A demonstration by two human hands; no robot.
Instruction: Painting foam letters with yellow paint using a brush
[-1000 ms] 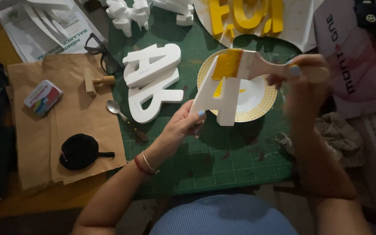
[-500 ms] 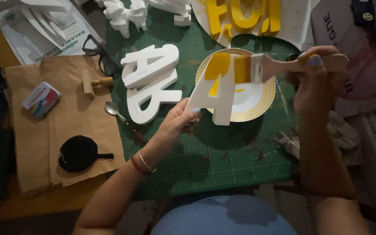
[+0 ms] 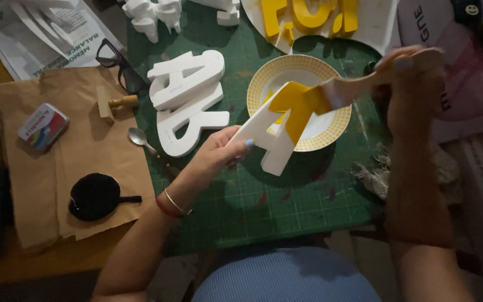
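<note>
Two hands work above the green cutting mat [image 3: 286, 207]: the left hand [image 3: 219, 154] grips a white foam letter [image 3: 272, 137], tilted over the yellow-rimmed plate [image 3: 261, 81], while the right hand [image 3: 415, 84] clasps a wide paintbrush [image 3: 347, 89], its bristles touching the letter's yellow patch.

Wooden table [image 3: 6, 274] carries green cutting mat [image 3: 286, 207], brown paper [image 3: 79, 151], newspaper [image 3: 46, 33] and rag [image 3: 375, 173].

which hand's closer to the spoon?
Left. The left hand, holding the white letter, is just right of the spoon; the right hand, holding the brush, is far across the mat.
</note>
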